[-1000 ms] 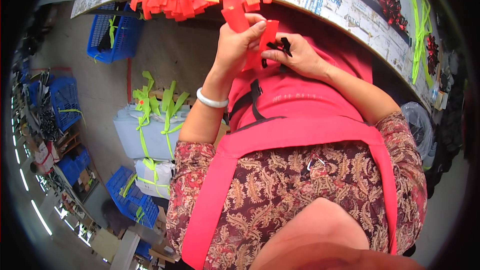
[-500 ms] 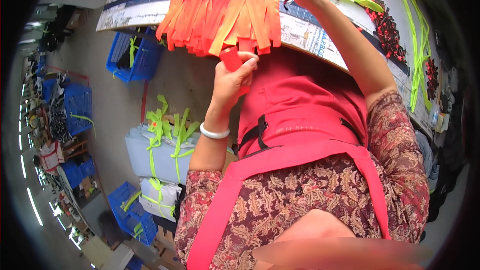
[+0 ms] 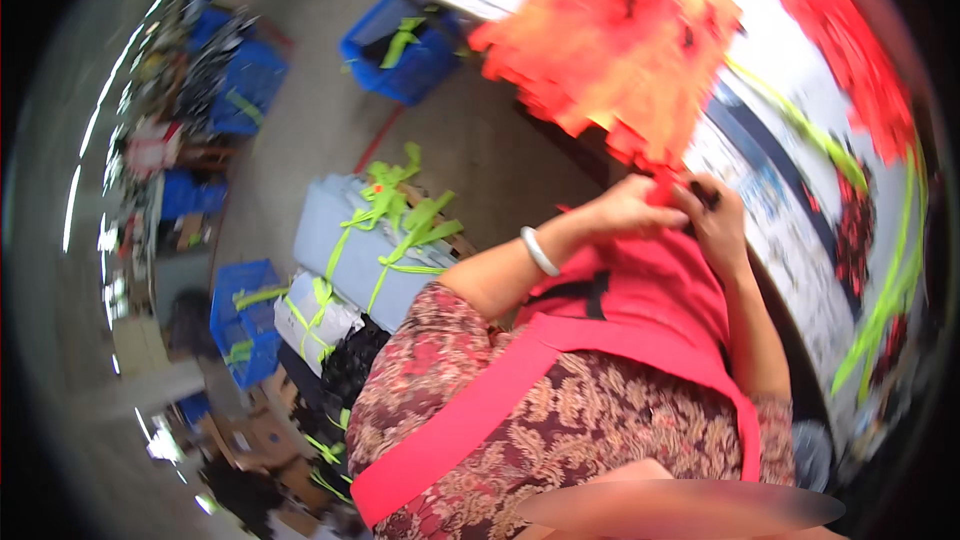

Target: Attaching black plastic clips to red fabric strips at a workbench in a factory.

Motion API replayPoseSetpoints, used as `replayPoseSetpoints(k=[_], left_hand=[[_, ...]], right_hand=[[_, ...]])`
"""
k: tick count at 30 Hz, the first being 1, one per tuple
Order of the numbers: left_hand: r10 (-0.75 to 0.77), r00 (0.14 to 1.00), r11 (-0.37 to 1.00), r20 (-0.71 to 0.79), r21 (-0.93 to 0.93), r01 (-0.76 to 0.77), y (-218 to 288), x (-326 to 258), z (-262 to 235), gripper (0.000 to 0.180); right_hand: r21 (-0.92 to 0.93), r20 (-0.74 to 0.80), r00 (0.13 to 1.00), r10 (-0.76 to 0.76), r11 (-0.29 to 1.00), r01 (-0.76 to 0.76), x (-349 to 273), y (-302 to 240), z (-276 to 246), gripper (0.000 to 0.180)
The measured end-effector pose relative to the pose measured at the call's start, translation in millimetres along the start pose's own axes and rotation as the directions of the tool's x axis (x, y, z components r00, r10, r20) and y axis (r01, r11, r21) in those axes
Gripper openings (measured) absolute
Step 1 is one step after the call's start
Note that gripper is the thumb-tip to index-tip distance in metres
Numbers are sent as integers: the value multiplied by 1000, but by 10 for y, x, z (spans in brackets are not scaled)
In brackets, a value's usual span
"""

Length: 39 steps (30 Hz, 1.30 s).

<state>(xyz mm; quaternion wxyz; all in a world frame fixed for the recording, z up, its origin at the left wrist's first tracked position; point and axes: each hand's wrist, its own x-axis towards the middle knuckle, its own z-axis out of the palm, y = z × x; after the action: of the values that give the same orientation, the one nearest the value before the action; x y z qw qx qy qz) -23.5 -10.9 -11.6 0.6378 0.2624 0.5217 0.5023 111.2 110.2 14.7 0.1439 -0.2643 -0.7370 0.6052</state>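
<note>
Both of my hands meet just in front of the table edge, over the red apron point(image 3: 660, 285). My left hand point(image 3: 632, 208) is closed on a red fabric strip point(image 3: 662, 186). Close against it, my right hand point(image 3: 722, 225) has its fingers bent, pinching at the strip's end. A small dark piece point(image 3: 706, 194) shows at the right fingers; blur hides its kind. Beyond my hands, a thick layer of orange-red strips point(image 3: 610, 40) hangs over the edge of the white table point(image 3: 770, 195), with small dark bits among them.
More red strips point(image 3: 850, 50) lie farther right on the table, near yellow-green straps point(image 3: 895, 280) and a pile of small red-and-black pieces point(image 3: 853, 230). Left on the floor stand blue crates point(image 3: 405, 75) and a grey-blue bundle point(image 3: 340, 230) tied with yellow-green strips.
My right hand has come back from the table top to meet my left hand, which has moved right. The view has turned, and the strips appear farther right.
</note>
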Motion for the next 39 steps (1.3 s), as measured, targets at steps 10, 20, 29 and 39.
replayPoseSetpoints(k=[10, 20, 29, 39], left_hand=[[200, 960, 956, -194, -178, -235, -152, -22, 169, 19], [117, 950, 952, -290, -241, -191, -59, 147, 214, 15], [231, 945, 968, -232, -43, -248, -4, 173, 287, 13], [361, 917, 907, -168, 293, -303, -108, 120, 243, 7]], right_hand=[[238, -30, 999, 38, 971, -30, -133, 309, 11, 17], [207, -56, 998, 33, 978, -20, -119, 398, -223, 18], [112, -64, 996, -66, 991, 73, -126, 372, -241, 15], [-58, 52, 995, -86, 994, 89, -163, 170, -283, 17]])
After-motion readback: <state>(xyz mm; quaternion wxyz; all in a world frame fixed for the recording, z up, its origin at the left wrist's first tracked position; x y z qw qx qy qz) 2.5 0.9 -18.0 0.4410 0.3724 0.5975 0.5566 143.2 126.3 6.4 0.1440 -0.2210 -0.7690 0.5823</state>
